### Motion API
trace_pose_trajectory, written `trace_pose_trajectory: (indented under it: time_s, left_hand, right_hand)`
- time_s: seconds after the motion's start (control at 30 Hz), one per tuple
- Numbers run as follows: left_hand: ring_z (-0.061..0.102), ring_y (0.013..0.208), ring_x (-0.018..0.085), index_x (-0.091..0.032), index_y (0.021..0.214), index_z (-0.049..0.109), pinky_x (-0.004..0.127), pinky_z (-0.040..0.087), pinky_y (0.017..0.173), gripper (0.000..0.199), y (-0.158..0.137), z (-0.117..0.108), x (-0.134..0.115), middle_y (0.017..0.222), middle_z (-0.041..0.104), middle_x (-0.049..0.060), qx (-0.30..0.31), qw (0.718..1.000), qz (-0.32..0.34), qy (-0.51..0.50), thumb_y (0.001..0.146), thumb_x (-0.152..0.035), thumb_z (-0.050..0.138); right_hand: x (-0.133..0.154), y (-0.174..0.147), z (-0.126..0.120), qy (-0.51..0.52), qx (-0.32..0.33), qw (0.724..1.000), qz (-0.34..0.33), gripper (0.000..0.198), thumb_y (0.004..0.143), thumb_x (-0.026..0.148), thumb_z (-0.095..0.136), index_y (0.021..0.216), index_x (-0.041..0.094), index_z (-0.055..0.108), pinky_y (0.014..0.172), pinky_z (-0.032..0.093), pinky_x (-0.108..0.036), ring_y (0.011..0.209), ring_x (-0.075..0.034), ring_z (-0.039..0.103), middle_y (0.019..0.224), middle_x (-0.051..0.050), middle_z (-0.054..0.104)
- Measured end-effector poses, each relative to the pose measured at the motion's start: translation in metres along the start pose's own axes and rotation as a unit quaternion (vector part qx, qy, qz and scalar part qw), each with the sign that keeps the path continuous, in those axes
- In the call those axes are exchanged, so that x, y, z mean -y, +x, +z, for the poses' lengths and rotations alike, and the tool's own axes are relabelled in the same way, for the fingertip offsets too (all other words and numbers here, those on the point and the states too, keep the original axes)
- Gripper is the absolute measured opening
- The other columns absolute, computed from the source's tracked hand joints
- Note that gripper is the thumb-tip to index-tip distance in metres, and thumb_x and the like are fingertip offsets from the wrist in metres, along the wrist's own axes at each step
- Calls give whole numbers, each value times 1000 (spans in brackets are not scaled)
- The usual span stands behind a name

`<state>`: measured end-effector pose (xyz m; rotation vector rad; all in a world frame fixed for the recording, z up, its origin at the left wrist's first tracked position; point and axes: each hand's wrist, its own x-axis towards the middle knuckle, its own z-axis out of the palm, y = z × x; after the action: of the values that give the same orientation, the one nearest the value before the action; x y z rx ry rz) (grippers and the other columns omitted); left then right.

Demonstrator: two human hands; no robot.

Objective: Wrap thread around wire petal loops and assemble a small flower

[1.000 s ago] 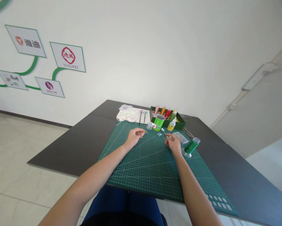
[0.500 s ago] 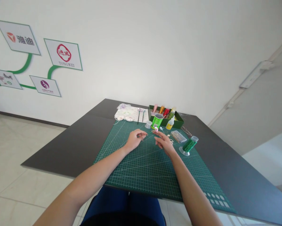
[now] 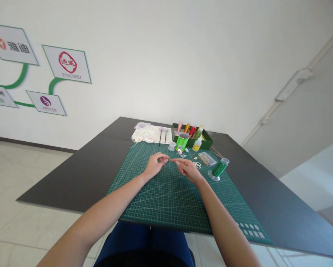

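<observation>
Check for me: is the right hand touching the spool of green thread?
Apart. The head view shows a strip of the gridded mat between the right hand and the spool of green thread.

A head-worn camera looks forward and down — table (image 3: 99, 159) near, wall (image 3: 166, 66) beyond.

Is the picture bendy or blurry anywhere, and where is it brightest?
Head view: the TONGWEI sign leans, likely from lens stretch; head view: the white wall looks brightest above the black table; head view: the bit between the left hand and right hand is too small to make out.
</observation>
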<state>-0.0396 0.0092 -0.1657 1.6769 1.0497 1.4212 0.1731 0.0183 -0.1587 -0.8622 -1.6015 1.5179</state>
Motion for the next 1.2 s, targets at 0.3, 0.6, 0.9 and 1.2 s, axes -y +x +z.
trace_pose_trajectory:
  time_s: [0.3, 0.6, 0.9, 1.2]
  left_hand:
    - [62, 61, 13, -16, 93, 79, 24, 51, 54, 17, 3, -2, 4, 85, 70, 5, -5, 1000, -20, -13, 84, -28, 72]
    - [61, 61, 13, -16, 94, 79, 23, 49, 50, 16, 4, -4, 9, 83, 70, 5, -4, 1000, -26, 12, 84, -27, 71]
    - [64, 70, 13, -18, 89, 79, 28, 53, 74, 17, 3, -8, 4, 84, 71, 3, -10, 992, 31, 120, 84, -6, 68]
    - [65, 79, 16, -18, 96, 78, 29, 50, 77, 21, -3, -6, -2, 88, 70, 4, 49, 966, 76, 241, 90, -3, 65]
  right_hand:
    - [2, -2, -8, -27, 49, 998, 28, 49, 84, 53, 75, 111, 13, 79, 42, 22, -21, 42, -6, 34, 49, 8, 48]
    - [2, -3, -11, -30, 67, 997, 28, 48, 85, 49, 75, 116, 12, 77, 42, 23, -21, 41, -6, 34, 48, 9, 46]
    - [5, -5, -13, -22, 81, 996, 23, 44, 86, 44, 75, 116, 11, 76, 44, 23, -22, 41, -6, 32, 46, 10, 45]
    - [9, -6, -11, -31, 93, 995, -2, 43, 87, 45, 73, 114, 11, 76, 43, 19, -23, 41, -6, 29, 44, 11, 41]
